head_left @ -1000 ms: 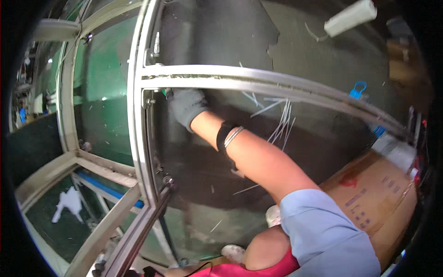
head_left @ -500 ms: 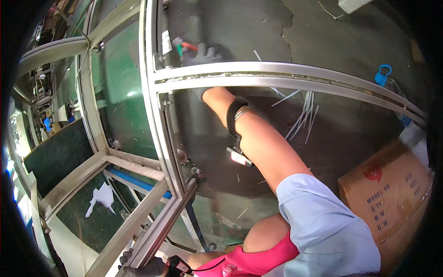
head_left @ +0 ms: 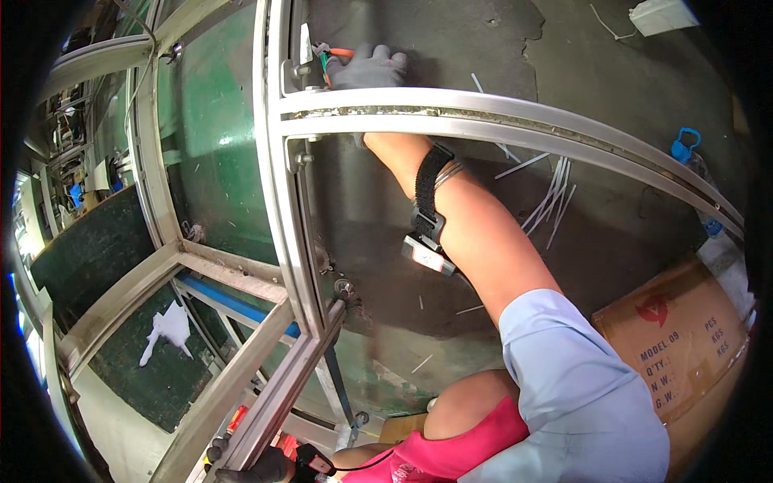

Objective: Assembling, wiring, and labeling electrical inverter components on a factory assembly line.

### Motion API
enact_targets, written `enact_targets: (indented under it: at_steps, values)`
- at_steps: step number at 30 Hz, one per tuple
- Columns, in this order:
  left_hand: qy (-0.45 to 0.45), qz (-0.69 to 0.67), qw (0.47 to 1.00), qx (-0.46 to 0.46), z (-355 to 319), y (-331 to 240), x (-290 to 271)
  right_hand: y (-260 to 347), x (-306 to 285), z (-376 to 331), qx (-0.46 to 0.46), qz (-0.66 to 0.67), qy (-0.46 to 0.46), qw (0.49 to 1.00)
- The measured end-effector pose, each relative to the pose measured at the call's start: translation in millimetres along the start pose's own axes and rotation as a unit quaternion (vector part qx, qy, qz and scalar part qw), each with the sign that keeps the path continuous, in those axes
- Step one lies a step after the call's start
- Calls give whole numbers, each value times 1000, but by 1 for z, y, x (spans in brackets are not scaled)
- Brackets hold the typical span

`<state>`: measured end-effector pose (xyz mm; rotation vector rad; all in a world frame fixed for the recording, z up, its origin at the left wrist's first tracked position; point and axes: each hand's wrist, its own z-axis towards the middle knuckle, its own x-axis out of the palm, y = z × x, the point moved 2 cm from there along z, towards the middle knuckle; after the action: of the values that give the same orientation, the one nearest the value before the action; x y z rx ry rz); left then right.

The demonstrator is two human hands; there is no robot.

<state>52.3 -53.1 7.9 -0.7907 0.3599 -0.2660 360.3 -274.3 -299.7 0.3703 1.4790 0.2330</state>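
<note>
grey floor (head_left: 459,48) behind, red-and-green tool (head_left: 341,52) aslant in curled right hand (head_left: 368,69), head up-left, left hand (head_left: 264,468) around metal frame (head_left: 281,394)

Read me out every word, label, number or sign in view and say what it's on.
Cardboard box: dark print and a red emblem; legible, but I won't copy it.
Pink clothing: pale marks, too small to read.
Right wrist device and left wrist device: labels too small to read.
</note>
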Motion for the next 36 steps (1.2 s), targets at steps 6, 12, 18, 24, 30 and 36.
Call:
enact_targets:
  at_steps: [6,12,18,24,30,36]
  values:
    - [-26,-17,999,-32,-2,0,-1,-3,-5,1,-63,-43,-82,994]
    - [-2,23,1000,-16,1,-1,-3,-12,-7,-8,-58,-35,-96,993]
    - [12,20,999,25,3,2,-5,-14,-32,-18,-123,-40,-14,991]
    - [8,-14,1000,-1,-1,-1,3,-7,-42,-16,-153,-73,18,985]
    - [-9,22,999,25,-3,-5,4,-2,-40,-17,-174,-101,4,980]
    - [2,27,999,23,1,0,-2,2,-18,-10,-126,-70,-51,988]
